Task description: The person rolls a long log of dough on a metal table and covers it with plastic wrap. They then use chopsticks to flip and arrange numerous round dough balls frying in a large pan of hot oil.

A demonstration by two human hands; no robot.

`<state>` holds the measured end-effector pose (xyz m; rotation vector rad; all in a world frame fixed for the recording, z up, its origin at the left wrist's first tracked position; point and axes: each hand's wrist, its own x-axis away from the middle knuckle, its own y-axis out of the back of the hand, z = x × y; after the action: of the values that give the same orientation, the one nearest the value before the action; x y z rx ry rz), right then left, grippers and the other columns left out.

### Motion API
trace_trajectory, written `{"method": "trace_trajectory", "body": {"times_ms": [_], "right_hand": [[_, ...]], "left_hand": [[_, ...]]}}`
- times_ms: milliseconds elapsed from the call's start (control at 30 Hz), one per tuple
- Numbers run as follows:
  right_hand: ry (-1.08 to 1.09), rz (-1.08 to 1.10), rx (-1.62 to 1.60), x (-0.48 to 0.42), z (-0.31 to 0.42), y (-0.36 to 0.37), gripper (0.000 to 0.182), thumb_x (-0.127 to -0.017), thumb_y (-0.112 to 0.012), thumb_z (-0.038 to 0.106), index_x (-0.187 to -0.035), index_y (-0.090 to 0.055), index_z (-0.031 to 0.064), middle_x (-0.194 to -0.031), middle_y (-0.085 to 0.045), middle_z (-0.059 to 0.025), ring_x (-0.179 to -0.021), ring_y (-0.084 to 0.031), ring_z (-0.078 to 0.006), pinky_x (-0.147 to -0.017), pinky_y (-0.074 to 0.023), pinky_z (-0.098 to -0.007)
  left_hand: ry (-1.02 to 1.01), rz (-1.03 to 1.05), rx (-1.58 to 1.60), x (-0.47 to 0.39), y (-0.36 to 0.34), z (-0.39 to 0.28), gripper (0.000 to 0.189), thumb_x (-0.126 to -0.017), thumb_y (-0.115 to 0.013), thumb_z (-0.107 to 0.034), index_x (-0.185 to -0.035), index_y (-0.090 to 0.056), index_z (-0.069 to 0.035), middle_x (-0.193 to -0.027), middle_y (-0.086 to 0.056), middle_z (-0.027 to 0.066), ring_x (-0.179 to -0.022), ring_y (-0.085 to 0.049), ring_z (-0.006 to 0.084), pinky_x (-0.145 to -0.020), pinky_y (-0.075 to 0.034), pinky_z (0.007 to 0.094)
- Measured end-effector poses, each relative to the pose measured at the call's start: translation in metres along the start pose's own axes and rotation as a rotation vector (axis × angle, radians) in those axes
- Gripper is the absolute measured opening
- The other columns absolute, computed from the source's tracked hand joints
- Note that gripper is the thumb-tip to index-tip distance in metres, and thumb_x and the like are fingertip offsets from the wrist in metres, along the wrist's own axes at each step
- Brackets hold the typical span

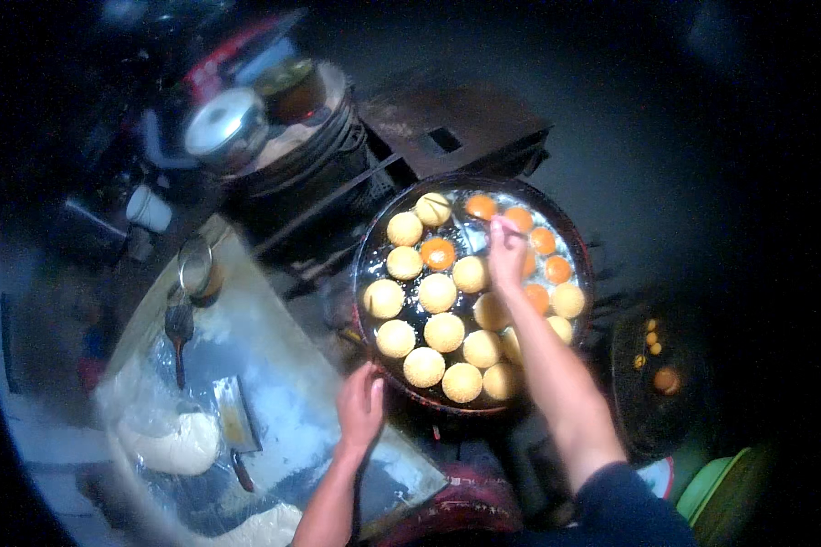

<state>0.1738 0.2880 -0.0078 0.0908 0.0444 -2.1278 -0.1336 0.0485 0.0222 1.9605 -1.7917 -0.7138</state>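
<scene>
A large round dark pan (363, 342) holds several pale round buns (436, 293) and several orange round ones (438, 253). Shiny liquid, likely oil, glistens between them. My right hand (508, 260) reaches over the far right part of the pan, fingertips pinched together close to an orange bun (481, 206). Whether anything thin sits in those fingers is too blurred to tell; my forearm hides some buns. At the pan's near left rim is my left hand (361, 407), its fingers partly curled and close to or touching the rim.
Left of the pan, a worktable (301, 417) bears a cleaver (236, 417), a brush-like tool (178, 325), a metal strainer (196, 265) and white dough (185, 444). A lidded pot (226, 126) stands on a drum-like stove behind. A dark pan (629, 417) and a green basin (708, 485) lie right.
</scene>
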Motion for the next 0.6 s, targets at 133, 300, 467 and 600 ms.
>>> {"method": "trace_trajectory", "body": {"times_ms": [133,300,467,600], "right_hand": [[-0.034,0.043,-0.031,-0.004,-0.006,-0.005,0.026,-0.106,-0.061,0.023,-0.117,-0.069,0.0003,-0.109,-0.073,-0.0057,-0.095,-0.068,-0.0169,-0.086,-0.0542,-0.0310],[0.280,0.231,0.233,0.017,-0.002,-0.003,0.023,-0.105,-0.061,0.019,-0.119,-0.068,0.0019,-0.116,-0.072,-0.0116,-0.103,-0.070,-0.0214,-0.089,-0.0568,-0.0358],[0.493,0.434,0.367,0.040,0.024,0.006,0.016,-0.100,-0.065,0.008,-0.115,-0.067,0.0029,-0.116,-0.070,-0.0162,-0.103,-0.071,-0.0311,-0.088,-0.0568,-0.0386],[0.584,0.380,0.320,0.054,0.046,0.007,0.015,-0.100,-0.065,0.005,-0.114,-0.068,0.0023,-0.111,-0.069,-0.0151,-0.101,-0.070,-0.0294,-0.087,-0.0559,-0.0369]], "left_hand": [[-0.018,0.023,-0.030,0.000,-0.003,-0.006,0.034,-0.098,-0.067,-0.013,-0.129,-0.063,0.000,-0.119,-0.072,0.0201,-0.107,-0.070,0.0384,-0.094,-0.054,0.0445],[-0.012,0.100,0.004,0.004,-0.004,-0.001,0.035,-0.098,-0.069,-0.017,-0.129,-0.064,-0.002,-0.120,-0.072,0.0195,-0.109,-0.069,0.0385,-0.094,-0.055,0.0450],[-0.149,0.159,-0.080,-0.002,-0.018,-0.002,0.033,-0.099,-0.069,-0.017,-0.128,-0.063,-0.003,-0.118,-0.073,0.0167,-0.107,-0.071,0.0372,-0.092,-0.056,0.0434],[-0.139,0.196,-0.059,-0.010,-0.028,-0.012,0.033,-0.099,-0.069,-0.018,-0.127,-0.063,-0.003,-0.116,-0.073,0.0185,-0.105,-0.071,0.0388,-0.091,-0.057,0.0448]]}}
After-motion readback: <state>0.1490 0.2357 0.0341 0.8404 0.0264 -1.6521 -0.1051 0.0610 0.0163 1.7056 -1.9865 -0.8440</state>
